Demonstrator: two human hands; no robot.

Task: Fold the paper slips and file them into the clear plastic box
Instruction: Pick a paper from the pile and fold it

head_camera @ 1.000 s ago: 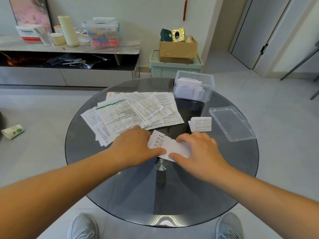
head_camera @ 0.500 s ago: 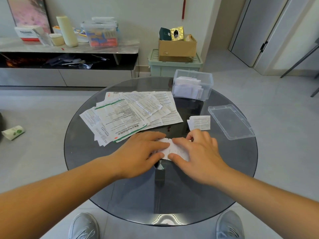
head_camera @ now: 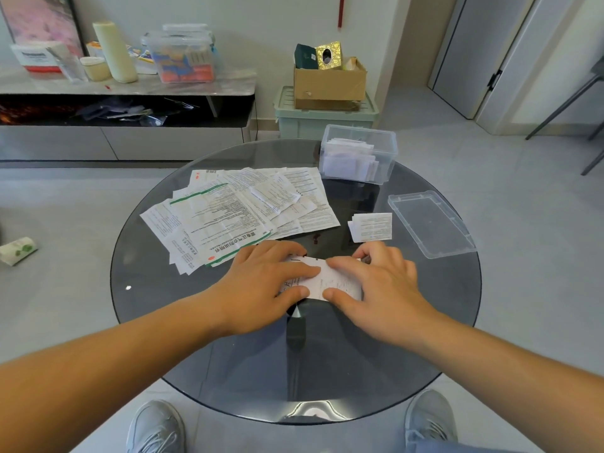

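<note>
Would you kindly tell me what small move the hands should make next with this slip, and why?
Probably slide the right hand along the slip to sharpen the crease: both it and the left hand lie on the folded slip, which is not yet in the clear box.

Grey tiled floor (head_camera: 523,197), white wall (head_camera: 261,27)

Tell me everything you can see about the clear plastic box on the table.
The clear plastic box is a see-through rectangular tub with rounded corners. It stands upright and lidless at the far right of the round glass table. Folded white paper slips stand packed inside. Its clear lid lies flat on the table, apart from it, nearer the person.
</note>
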